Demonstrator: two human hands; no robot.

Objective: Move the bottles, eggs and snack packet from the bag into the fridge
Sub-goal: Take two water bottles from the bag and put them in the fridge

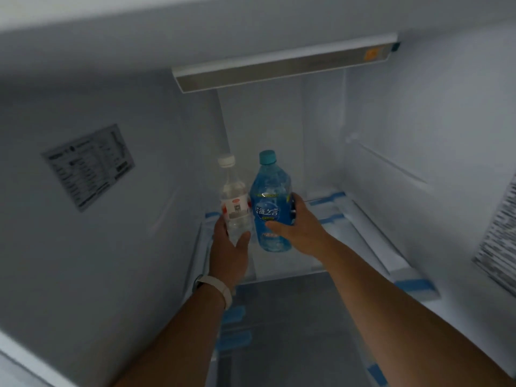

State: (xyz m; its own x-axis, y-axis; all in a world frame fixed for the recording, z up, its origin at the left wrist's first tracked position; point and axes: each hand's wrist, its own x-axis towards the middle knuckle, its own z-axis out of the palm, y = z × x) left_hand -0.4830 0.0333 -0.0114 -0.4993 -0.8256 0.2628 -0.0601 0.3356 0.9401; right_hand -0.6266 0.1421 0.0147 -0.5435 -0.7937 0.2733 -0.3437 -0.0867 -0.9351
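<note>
I look into an open white fridge. My left hand (229, 252) grips a clear water bottle (234, 196) with a white cap and a red-and-white label, held upright. Beside it, my right hand (300, 224) grips a blue drink bottle (269, 208) with a teal cap. Both bottles stand side by side, nearly touching, over the glass shelf (343, 219) deep inside the compartment. Whether their bases rest on the shelf is hidden by my hands. The bag, eggs and snack packet are out of view.
A printed sticker (89, 166) is on the fridge's left inner wall. A light bar (284, 62) runs across the top at the back. Blue tape strips (413, 284) mark the shelf edges. A white band is on my left wrist (216, 286).
</note>
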